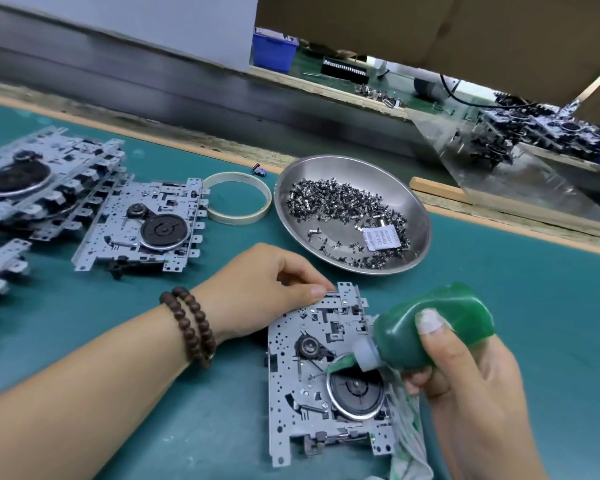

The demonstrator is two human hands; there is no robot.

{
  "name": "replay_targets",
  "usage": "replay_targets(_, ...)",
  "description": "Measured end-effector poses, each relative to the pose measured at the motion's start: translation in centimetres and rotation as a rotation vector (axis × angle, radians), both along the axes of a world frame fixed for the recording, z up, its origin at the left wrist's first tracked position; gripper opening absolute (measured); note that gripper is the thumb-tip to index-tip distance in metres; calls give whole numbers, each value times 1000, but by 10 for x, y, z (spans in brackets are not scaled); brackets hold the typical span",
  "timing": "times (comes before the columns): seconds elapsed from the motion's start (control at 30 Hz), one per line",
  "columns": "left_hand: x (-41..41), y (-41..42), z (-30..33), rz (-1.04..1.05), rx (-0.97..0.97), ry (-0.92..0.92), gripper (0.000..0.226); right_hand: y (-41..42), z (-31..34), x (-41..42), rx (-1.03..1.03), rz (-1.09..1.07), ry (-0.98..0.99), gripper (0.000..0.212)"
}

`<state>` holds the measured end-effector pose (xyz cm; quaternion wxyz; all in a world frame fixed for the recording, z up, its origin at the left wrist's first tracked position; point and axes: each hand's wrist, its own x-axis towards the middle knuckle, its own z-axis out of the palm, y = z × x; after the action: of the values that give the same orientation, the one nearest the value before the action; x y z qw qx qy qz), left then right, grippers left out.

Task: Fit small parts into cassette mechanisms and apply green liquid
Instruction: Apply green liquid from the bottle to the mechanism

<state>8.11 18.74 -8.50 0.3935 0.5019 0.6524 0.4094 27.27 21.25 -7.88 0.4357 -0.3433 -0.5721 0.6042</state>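
Right hand (465, 372) tilts green bottle (433, 327) onto mechanism (326, 372).

An assembly workshop: stacked cassette mechanisms (32, 188) and a steel pan of small parts (352, 216) on a green bench mat (534, 289).

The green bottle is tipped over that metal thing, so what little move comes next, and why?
Probably a gentle squeeze. The right hand holds the green bottle tilted, its thin nozzle tip already resting on the cassette mechanism beside the black flywheel. The left hand steadies the plate's top edge, so it should not slide.
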Motion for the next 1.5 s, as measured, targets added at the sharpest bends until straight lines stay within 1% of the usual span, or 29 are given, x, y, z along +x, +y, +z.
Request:
replay_targets(0.2,-1,1,0,-5,-2,27,10,-2,-2,-7,-14,14,-23,57)
replay_targets(0.53,0,1,0,-3,-1,-3,12,-2,-2,-8,-13,10,-29,53)
replay_targets(1.0,-1,2,-2,-20,42,-2,15,0,-3,-7,-55,-5,-16,56)
replay_targets(1.2,-2,3,-5,-27,60,4,16,0,-7,-9,-58,24,-8,56)
replay_targets(1.3,-4,4,-7,-42,46,33,13,3,-6,-7,-49,-31,14,59)
replay_targets(1.4,-4,3,-7,-69,25,80,11,11,-4,-3,-147,-80,114,65)
replay_targets(1.47,-5,2,-5,-86,12,94,11,13,-1,-3,-214,-58,111,76)
replay_targets(1.5,-6,2,-5,-100,6,89,10,11,1,-5,-231,-51,88,78)
